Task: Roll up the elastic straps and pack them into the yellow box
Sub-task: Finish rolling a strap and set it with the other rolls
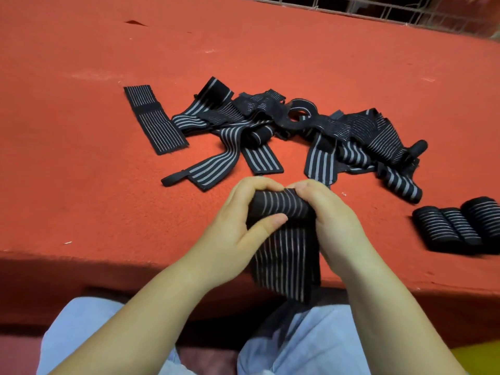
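Head view showed our hands at the near edge of the red worktop point(81, 117), both gripping one striped elastic strap point(284, 255). Our left hand point(238, 228) and right hand point(330, 220) curled round its rolled top end, thumbs and fingers pinching the roll, while the loose tail hung over the edge toward our lap. Unrolled straps point(270, 131) lay heaped mid-worktop. Three finished rolls point(460, 228) sat side by side by the right edge.

Black striped strap point(284, 239), half rolled, drapes over table edge.
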The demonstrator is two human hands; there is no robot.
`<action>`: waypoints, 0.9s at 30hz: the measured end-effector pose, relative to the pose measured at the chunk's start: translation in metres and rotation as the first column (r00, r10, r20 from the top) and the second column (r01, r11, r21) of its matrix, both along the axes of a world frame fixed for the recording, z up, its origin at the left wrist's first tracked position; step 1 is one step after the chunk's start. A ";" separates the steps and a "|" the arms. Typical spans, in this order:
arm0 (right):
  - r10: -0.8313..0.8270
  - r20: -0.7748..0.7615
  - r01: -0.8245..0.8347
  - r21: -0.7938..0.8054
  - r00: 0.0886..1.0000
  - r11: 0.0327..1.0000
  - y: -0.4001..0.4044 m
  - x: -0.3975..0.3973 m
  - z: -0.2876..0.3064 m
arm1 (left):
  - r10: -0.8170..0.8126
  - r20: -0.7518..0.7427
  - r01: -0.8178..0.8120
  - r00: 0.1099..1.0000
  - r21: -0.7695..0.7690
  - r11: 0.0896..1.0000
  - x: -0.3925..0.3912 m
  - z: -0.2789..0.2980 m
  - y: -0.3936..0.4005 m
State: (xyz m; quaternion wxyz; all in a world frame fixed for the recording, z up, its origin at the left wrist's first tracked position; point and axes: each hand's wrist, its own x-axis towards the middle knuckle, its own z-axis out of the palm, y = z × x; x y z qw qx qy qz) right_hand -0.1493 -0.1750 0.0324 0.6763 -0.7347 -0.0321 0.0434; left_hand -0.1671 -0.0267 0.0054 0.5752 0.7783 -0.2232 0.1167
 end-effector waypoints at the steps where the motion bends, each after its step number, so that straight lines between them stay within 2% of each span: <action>1: -0.002 0.086 0.003 -0.011 0.996 1.000 0.001 -0.004 0.000 | -0.027 -0.095 0.020 0.995 -0.071 0.997 -0.003 0.003 0.000; 4: 0.034 0.335 -0.013 -0.064 0.941 0.998 0.003 -0.015 -0.003 | -0.038 -0.343 -0.042 0.939 -0.221 0.974 -0.002 0.006 -0.003; 7: 0.014 0.409 0.025 -0.090 0.912 0.996 0.004 -0.020 -0.004 | -0.060 -0.437 -0.069 0.898 -0.274 0.959 0.002 0.011 -0.005; 13: -0.017 0.193 0.041 -0.121 0.981 0.992 0.015 -0.015 -0.009 | 0.070 -0.309 -0.148 0.948 -0.235 0.961 -0.001 0.011 -0.004; 16: -0.051 0.240 0.086 -0.137 0.969 0.987 0.016 -0.017 -0.010 | 0.138 -0.209 -0.166 0.968 -0.122 0.979 0.000 0.010 0.000; 19: -0.047 0.339 0.107 -0.161 0.939 0.981 0.015 -0.019 -0.010 | 0.209 -0.158 -0.229 0.965 -0.122 0.966 -0.003 0.010 0.000; 20: -0.029 0.388 0.114 -0.197 0.921 0.974 0.015 -0.020 -0.011 | 0.231 -0.201 -0.260 0.952 -0.135 0.956 -0.004 0.011 -0.002; 22: 0.024 0.504 0.170 -0.336 0.864 0.926 0.015 -0.021 -0.013 | 0.237 -0.408 -0.315 0.882 -0.134 0.940 -0.004 0.015 -0.003; 24: 0.086 0.566 0.214 -0.442 0.820 0.871 0.014 -0.024 -0.014 | 0.094 -0.641 -0.267 0.762 -0.179 0.947 -0.003 0.016 -0.001; 25: 0.098 0.563 0.207 -0.452 0.821 0.867 0.014 -0.025 -0.014 | 0.044 -0.693 -0.253 0.720 -0.203 0.946 -0.002 0.017 0.000; 27: 0.087 0.486 0.131 -0.397 0.869 0.908 0.014 -0.025 -0.013 | 0.046 -0.653 -0.264 0.756 -0.240 0.934 0.000 0.015 -0.001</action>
